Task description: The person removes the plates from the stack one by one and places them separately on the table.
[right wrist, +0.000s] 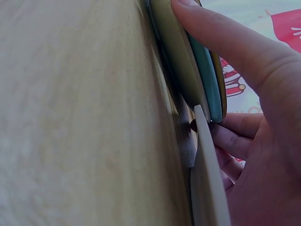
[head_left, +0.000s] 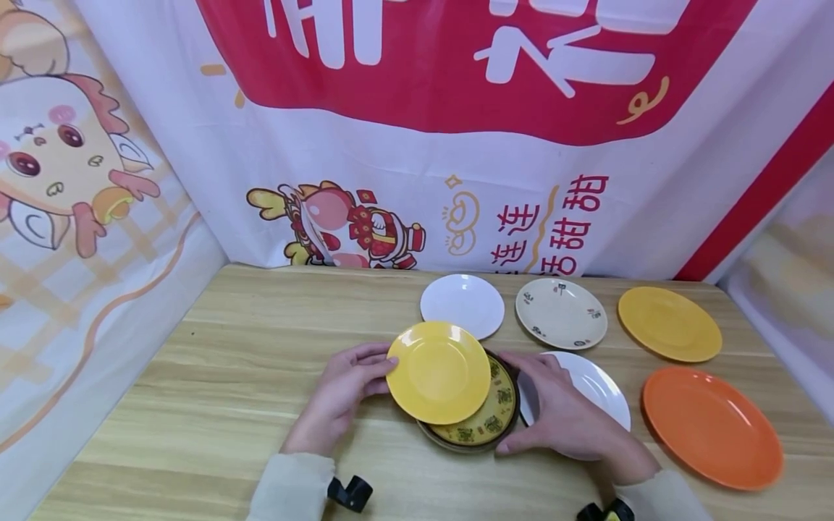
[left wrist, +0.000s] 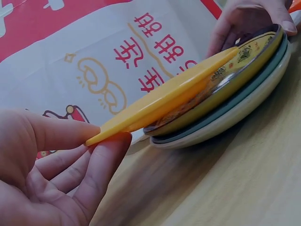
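My left hand (head_left: 345, 391) pinches the left rim of a yellow plate (head_left: 436, 373) between thumb and fingers. That plate lies tilted over a stack, partly covering a brown-rimmed, patterned yellow plate (head_left: 498, 412) on top. Below it in the stack are a teal plate (right wrist: 207, 70) and a cream plate (right wrist: 181, 56). My right hand (head_left: 567, 412) holds the stack's right edge, thumb at the near side and fingers at the far side. Behind that hand, partly hidden, is a white plate (head_left: 599, 387).
At the back stand a white plate (head_left: 462, 307), a cream plate with small motifs (head_left: 562, 315) and another yellow plate (head_left: 671, 324). An orange plate (head_left: 713, 427) lies on the right. Bare wooden tabletop (head_left: 215, 376) stretches to the left, and a printed cloth (head_left: 404, 159) hangs behind.
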Demonstrator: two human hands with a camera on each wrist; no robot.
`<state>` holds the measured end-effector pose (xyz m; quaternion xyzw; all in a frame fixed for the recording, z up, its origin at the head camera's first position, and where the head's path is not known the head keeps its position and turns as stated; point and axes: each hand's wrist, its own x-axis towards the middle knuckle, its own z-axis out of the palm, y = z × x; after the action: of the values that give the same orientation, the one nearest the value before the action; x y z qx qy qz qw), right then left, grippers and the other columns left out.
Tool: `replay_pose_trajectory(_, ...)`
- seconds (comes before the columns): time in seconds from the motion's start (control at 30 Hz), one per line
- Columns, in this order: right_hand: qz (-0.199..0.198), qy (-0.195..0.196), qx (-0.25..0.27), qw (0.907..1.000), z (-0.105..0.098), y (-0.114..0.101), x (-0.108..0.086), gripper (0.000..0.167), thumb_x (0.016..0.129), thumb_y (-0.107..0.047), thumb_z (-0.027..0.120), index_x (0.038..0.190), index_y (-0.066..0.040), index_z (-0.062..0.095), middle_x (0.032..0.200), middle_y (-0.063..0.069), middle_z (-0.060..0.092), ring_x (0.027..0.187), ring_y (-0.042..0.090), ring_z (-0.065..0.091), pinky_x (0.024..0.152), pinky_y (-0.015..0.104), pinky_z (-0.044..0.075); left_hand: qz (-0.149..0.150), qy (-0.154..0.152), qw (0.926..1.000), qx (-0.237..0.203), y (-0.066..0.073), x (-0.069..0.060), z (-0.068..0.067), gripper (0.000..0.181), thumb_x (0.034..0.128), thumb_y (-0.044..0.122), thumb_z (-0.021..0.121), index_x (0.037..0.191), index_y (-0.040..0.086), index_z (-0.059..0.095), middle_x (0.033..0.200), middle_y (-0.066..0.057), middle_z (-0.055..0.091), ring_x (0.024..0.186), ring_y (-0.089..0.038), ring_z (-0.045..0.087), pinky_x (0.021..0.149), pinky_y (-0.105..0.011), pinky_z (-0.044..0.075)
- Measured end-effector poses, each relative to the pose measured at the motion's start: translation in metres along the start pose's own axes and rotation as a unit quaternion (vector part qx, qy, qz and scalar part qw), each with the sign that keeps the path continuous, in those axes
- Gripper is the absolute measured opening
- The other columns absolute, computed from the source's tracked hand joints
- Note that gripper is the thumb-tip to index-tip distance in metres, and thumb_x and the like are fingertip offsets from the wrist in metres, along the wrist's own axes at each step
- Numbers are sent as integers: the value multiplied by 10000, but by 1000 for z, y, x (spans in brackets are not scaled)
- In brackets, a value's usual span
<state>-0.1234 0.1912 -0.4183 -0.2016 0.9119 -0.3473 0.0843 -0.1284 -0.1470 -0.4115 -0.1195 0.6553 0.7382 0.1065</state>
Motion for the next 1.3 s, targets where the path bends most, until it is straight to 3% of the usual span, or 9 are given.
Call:
replay_pose_trajectory(0.2, -86, 62, -52, 9999, 1, 0, -1, 1255, 522, -700, 994, 1608, -369, 460, 1508, -71, 561, 1375, 227, 416, 1146, 605, 453, -56, 122, 9998, -130, 9, 2, -19, 482, 1005, 42, 710, 1464, -38, 589, 1256, -97, 779, 946, -126, 771, 845, -247, 680)
replay_pose_trajectory(0.47, -102, 87, 4, 9999, 2, 0, -2, 1252, 519, -670, 1006, 1606, -368, 464, 1532, -88, 559, 1398, 233, 407, 1162, 607, 434, -97, 238, 9996, -153, 21, 9, -52, 604, 1047, 135, 702, 1578, -23, 462, 1393, -81, 687, 1026, -84, 768, 963, -251, 660)
replay_pose_trajectory(0.73, -111, 103, -4, 9999, 1, 0, -1, 1255, 518, -660, 1013, 1608, -369, 463, 1522, -106, 565, 1380, 206, 402, 1151, 573, 438, -335, 249, 9951, -894, 30, 23, -81, 685, 1075, 77, 635, 1664, -22, 301, 1143, 87, 748, 1018, -63, 764, 991, -233, 647)
replay_pose_trajectory(0.8, -79, 106, -11, 9999, 1, 0, 0, 1255, 514, -664, 1012, 1606, -371, 466, 1515, -97, 559, 1377, 206, 404, 1151, 573, 439, -423, 310, 9940, -962, 32, 26, -84, 685, 1078, 67, 622, 1672, -13, 290, 1216, 49, 747, 1015, -58, 762, 997, -231, 643)
replay_pose_trajectory(0.87, -47, 97, 8, 9999, 1, 0, 0, 1255, 512, -663, 1012, 1605, -374, 466, 1516, -82, 550, 1384, 214, 405, 1157, 583, 435, -521, 392, 9934, -941, 35, 28, -86, 674, 1083, 67, 612, 1675, 8, 298, 1401, -41, 697, 1016, -52, 758, 1006, -229, 639)
replay_pose_trajectory(1.0, -10, 72, 34, 10000, 1, 0, 0, 1249, 514, -664, 1010, 1602, -379, 467, 1516, -58, 535, 1391, 226, 406, 1164, 600, 430, -673, 533, 9919, -931, 37, 33, -88, 667, 1092, 70, 590, 1686, 36, 289, 1707, -158, 411, 1019, -45, 742, 1026, -227, 629)
replay_pose_trajectory(1.17, -38, 78, 50, 9999, 2, 1, 0, 1247, 519, -663, 1010, 1604, -382, 462, 1520, -87, 548, 1386, 211, 403, 1166, 590, 430, -815, 707, 9885, -1063, 41, 40, -87, 654, 1098, 74, 579, 1690, 69, 303, 1734, -135, 377, 1030, -46, 726, 1050, -224, 616)
replay_pose_trajectory(1.3, -89, 112, -2, 9999, 2, 2, 0, 1248, 517, -665, 1010, 1603, -385, 463, 1518, -118, 562, 1377, 197, 405, 1157, 572, 434, -921, 850, 9857, -1123, 43, 47, -84, 643, 1100, 76, 575, 1689, 91, 319, 1735, -111, 393, 1171, -94, 698, 1096, -237, 590)
